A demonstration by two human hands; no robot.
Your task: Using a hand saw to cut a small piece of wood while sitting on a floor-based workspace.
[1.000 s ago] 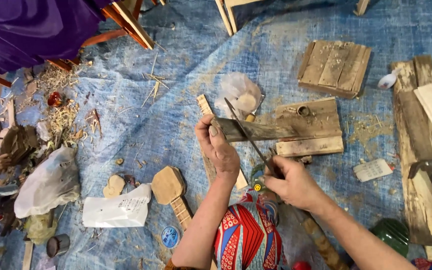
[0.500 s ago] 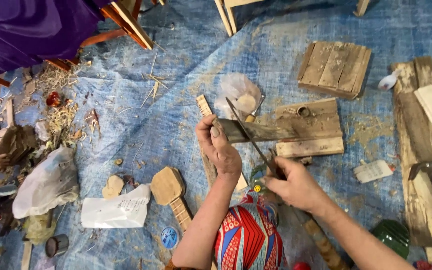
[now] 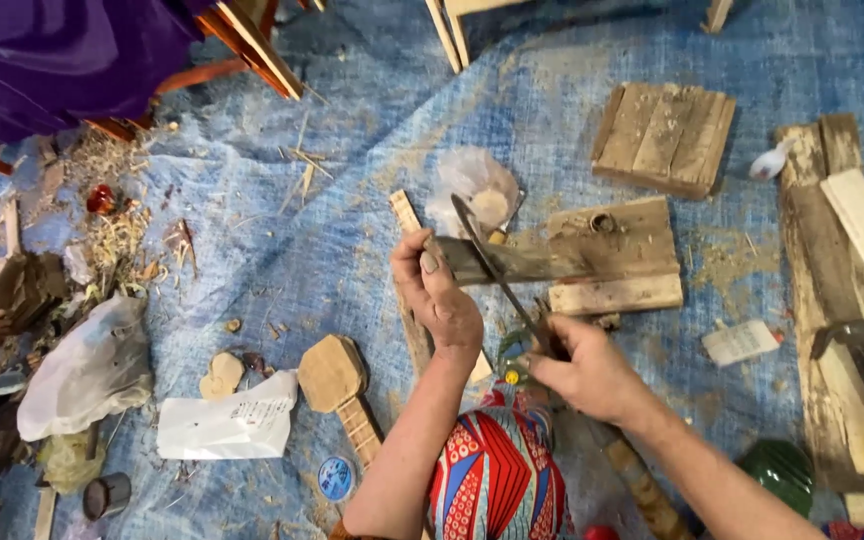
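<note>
the right hand (image 3: 592, 375) clenches the handle of a curved blade (image 3: 492, 265); the left hand (image 3: 442, 300) grips the dark plank (image 3: 522, 262) lying across a wooden block (image 3: 617, 250) on the blue tarp (image 3: 352, 200). best to keep strokes short, thumb clear of the edge.

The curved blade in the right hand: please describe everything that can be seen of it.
The curved blade is thin, dark metal with a slight bow, like a small saw or knife. Its handle end is hidden inside the right hand, which grips it. It slants up and to the left, and its tip lies across the dark wooden strip that the left hand steadies on the blue tarp. Teeth, if any, are too small to tell.
</note>
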